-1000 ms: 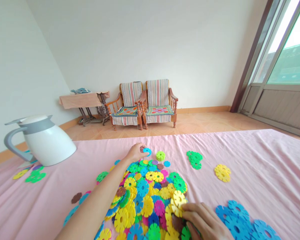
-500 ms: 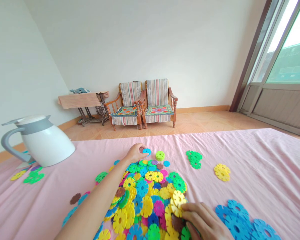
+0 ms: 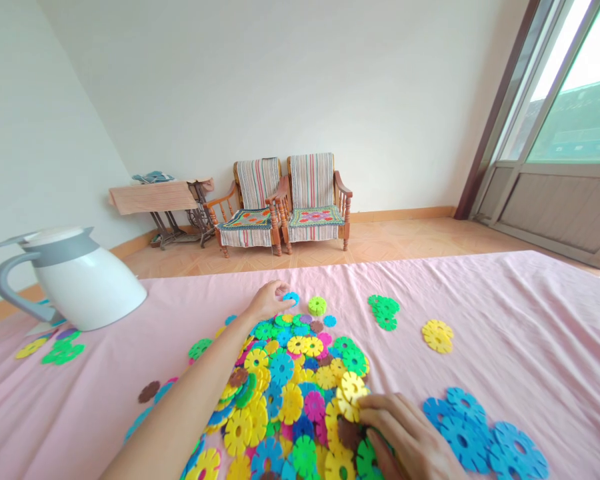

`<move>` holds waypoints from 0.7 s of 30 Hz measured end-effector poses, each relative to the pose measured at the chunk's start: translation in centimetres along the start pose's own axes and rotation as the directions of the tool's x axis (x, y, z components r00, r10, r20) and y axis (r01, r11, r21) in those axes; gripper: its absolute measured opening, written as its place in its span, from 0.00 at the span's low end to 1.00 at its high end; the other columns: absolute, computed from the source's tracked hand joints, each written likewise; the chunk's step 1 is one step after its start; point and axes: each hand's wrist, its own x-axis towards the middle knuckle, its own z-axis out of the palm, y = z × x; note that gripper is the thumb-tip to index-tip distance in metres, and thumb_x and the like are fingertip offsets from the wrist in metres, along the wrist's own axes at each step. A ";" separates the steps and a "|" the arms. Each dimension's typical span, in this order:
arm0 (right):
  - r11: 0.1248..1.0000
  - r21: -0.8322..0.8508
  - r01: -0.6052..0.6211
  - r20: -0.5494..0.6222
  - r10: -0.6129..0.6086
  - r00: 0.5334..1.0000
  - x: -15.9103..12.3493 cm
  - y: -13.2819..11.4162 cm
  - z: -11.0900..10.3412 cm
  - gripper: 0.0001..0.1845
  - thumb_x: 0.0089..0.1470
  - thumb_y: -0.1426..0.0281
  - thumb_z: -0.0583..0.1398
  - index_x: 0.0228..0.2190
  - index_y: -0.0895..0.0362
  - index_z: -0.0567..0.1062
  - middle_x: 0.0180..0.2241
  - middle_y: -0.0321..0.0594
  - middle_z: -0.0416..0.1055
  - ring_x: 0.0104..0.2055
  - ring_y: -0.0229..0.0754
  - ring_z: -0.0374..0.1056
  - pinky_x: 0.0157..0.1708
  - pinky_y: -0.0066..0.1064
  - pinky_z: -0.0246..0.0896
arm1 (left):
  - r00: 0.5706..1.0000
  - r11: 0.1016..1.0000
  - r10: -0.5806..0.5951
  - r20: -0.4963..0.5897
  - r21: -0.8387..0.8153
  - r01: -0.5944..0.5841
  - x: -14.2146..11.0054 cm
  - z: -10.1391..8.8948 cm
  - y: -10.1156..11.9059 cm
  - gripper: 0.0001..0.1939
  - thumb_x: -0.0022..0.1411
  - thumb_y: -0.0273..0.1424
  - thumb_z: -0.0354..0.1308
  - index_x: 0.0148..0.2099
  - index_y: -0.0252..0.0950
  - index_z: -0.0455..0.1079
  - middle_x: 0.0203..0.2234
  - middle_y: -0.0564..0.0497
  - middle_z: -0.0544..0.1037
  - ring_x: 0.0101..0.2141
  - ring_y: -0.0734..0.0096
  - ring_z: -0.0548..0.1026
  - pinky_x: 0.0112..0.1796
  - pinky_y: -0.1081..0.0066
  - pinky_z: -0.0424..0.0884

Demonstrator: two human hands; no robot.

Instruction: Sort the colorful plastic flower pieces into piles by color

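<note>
Beyond mixed pile (image 3: 291,400), blue disc (image 3: 291,297) was touched by half-curled left hand (image 3: 269,300); pinch could not be confirmed. Yellow discs (image 3: 351,388) at pile's right were met by right hand (image 3: 406,430), fingers bent, hold unclear. Green cluster (image 3: 384,311) was set apart at far right, presumably by colour.

We can read no text, label, brand, number or sign anywhere in view. Through the glass pane (image 3: 580,123) of the door (image 3: 560,200) at the right, we make out a few small pale marks on a bluish band (image 3: 580,150), too blurred for us to tell whether they are characters. On the white-and-grey vacuum jug (image 3: 90,287) and the notched plastic discs (image 3: 281,368), we find no legible lettering either.
</note>
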 end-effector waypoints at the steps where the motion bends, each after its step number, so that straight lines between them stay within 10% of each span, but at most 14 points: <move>1: 0.999 0.023 -0.031 -0.007 0.031 1.000 0.0 -0.3 -0.2 0.09 0.61 0.72 0.52 0.39 0.53 0.71 0.35 0.40 0.76 0.36 0.38 0.74 0.35 0.26 0.72 | 1.000 1.000 0.006 -0.012 0.012 -0.006 -0.1 -0.2 0.4 0.18 0.48 0.35 0.63 0.42 0.33 0.71 0.38 0.46 0.77 0.38 0.61 0.76 0.40 0.66 0.72; 9: 0.917 0.221 -0.333 0.008 0.339 0.941 -0.4 -0.2 -0.9 0.09 0.62 0.71 0.50 0.39 0.53 0.70 0.40 0.40 0.72 0.41 0.39 0.70 0.40 0.28 0.66 | 0.989 0.988 0.147 0.020 0.048 -0.148 -5.1 -3.0 8.4 0.12 0.54 0.30 0.58 0.43 0.37 0.70 0.38 0.50 0.75 0.41 0.64 0.72 0.45 0.65 0.68; 17: 0.842 0.315 -0.439 0.073 0.439 0.895 -0.2 0.0 -1.1 0.10 0.62 0.69 0.51 0.33 0.54 0.71 0.36 0.38 0.71 0.38 0.39 0.68 0.37 0.29 0.62 | 0.777 0.884 0.402 0.484 0.017 -0.468 -15.4 -2.9 17.1 0.02 0.61 0.29 0.58 0.38 0.38 0.70 0.31 0.53 0.73 0.36 0.70 0.70 0.41 0.68 0.63; 21: 0.848 0.334 -0.410 0.067 0.413 0.908 -0.2 -0.2 -1.1 0.10 0.62 0.70 0.50 0.33 0.54 0.70 0.35 0.39 0.71 0.38 0.39 0.68 0.38 0.30 0.62 | 0.785 0.887 0.341 0.518 0.099 -0.451 -18.0 -1.4 18.8 0.09 0.57 0.36 0.63 0.37 0.37 0.68 0.33 0.53 0.72 0.36 0.67 0.69 0.41 0.65 0.63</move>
